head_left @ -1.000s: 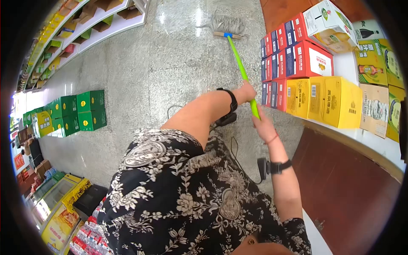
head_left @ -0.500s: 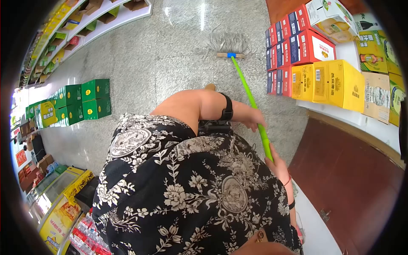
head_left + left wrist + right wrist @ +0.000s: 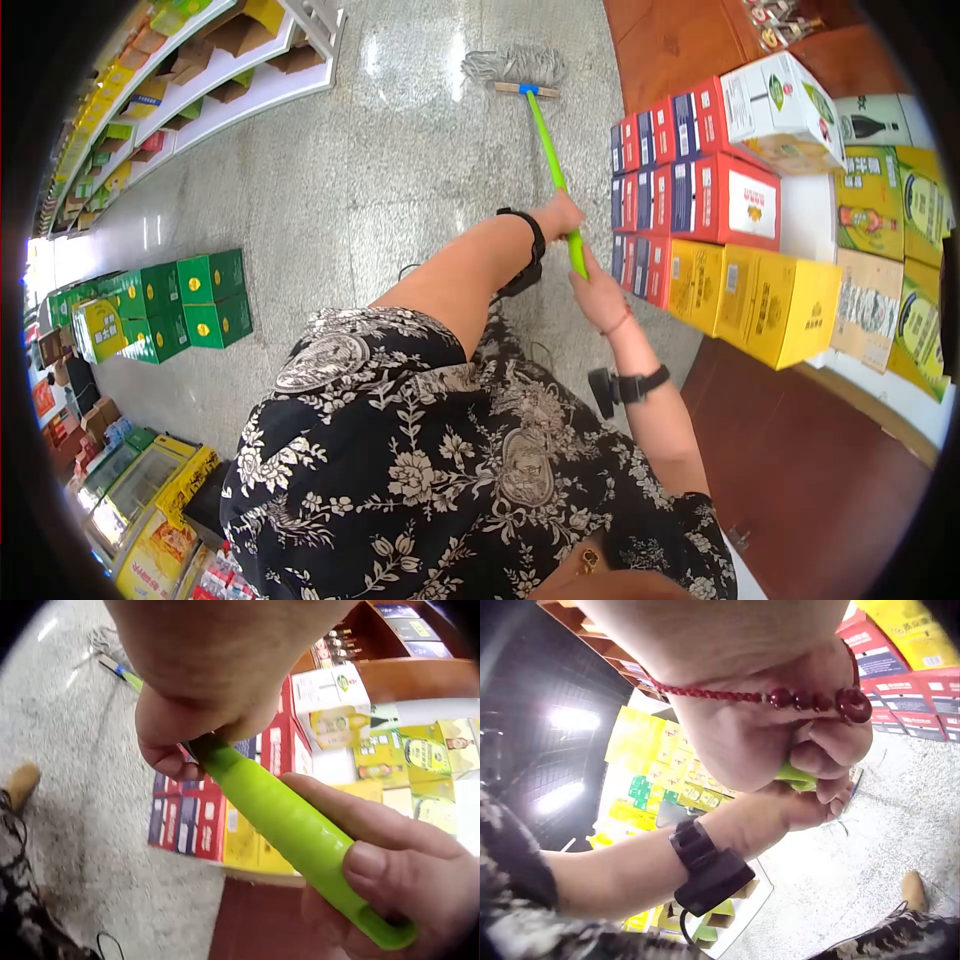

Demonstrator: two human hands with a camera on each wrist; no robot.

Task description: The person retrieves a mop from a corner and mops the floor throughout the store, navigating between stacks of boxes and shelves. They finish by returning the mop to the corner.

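A mop with a green handle (image 3: 548, 150) and a grey string head (image 3: 515, 66) lies out across the grey stone floor. My left hand (image 3: 558, 214) grips the handle with the arm stretched forward. My right hand (image 3: 598, 293), with a red bead bracelet, grips the handle's end just behind it. In the left wrist view the left hand (image 3: 187, 742) wraps the green handle (image 3: 285, 825), and the right hand (image 3: 390, 877) holds its looped tip. In the right wrist view the right hand (image 3: 780, 742) curls round a sliver of green handle (image 3: 795, 776).
Stacked red cartons (image 3: 690, 180) and yellow cartons (image 3: 770, 300) stand close on the right, on a white ledge above a brown panel (image 3: 810, 460). Green cartons (image 3: 190, 295) sit on the floor at left. Shop shelves (image 3: 200, 60) run along the far left.
Half a second ago the mop was drawn back close to my body; now both arms have pushed it forward and the mop head lies farther away.
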